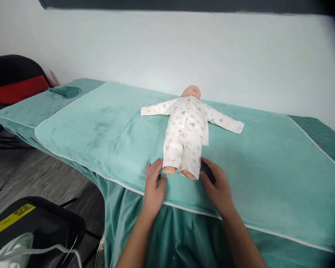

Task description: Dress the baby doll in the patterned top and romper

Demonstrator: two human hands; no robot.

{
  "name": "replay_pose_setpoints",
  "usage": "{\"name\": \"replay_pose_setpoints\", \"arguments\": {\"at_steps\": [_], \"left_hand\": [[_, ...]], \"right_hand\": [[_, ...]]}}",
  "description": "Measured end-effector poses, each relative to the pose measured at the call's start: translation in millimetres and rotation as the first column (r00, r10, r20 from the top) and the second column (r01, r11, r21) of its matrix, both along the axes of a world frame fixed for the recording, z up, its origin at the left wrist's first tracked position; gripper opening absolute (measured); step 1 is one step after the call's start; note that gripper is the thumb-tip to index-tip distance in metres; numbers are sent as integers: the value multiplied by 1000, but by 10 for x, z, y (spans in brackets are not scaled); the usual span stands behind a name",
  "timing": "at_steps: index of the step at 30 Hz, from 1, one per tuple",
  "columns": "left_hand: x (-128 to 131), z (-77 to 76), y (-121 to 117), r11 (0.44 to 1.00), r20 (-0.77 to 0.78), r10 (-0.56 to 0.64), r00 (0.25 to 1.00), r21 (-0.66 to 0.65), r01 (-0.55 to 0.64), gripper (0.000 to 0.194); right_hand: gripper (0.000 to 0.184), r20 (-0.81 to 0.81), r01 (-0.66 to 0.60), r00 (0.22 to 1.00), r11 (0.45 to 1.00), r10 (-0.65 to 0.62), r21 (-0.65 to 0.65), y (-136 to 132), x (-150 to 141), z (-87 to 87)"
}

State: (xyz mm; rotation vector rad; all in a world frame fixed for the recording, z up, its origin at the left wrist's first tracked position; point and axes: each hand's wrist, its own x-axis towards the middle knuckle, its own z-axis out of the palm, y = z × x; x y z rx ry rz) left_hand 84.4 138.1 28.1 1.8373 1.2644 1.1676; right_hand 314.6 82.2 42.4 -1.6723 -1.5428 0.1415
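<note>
A baby doll [194, 90] lies on its back across the bed, its head toward the wall. It wears a white printed shirt [188, 115], long sleeves spread to both sides, and matching trousers [173, 149]. The doll's toes show at the leg cuffs. My left hand [155, 184] rests beside the left trouser cuff, thumb apart from the fingers, holding nothing. On the other side my right hand [219, 186] is open by the right trouser leg, fingertips near or against the cloth. A dark patch shows between its thumb and fingers; I cannot tell what it is.
The doll lies on a bed with a green padded cover [123, 134] and a face hole [65, 91] at the left end. A white wall [156, 48] stands behind. A black-and-red chair [16, 87] is at left; a black chair [56, 223] with a cable [44, 250] is lower left.
</note>
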Motion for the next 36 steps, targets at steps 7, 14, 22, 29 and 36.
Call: {"name": "replay_pose_setpoints", "arguments": {"at_steps": [7,14,22,29,36], "left_hand": [[81,99,-283,992,159,86,984,-101,-70,51],[91,276,-292,966,122,231,965,89,-243,17],[371,267,-522,979,213,26,977,-201,18,33],[522,113,-570,964,237,31,971,-263,33,51],[646,63,-441,938,199,107,974,-346,-32,47]], "right_hand": [[40,-129,-39,991,999,41,14,-251,-266,23],[26,-219,17,976,993,9,116,-32,-643,224],[19,-241,140,967,962,-82,235,-37,-616,288],[18,-317,211,941,939,-119,272,-238,-528,190],[9,-393,266,895,960,-212,89,-360,-457,-49]]}}
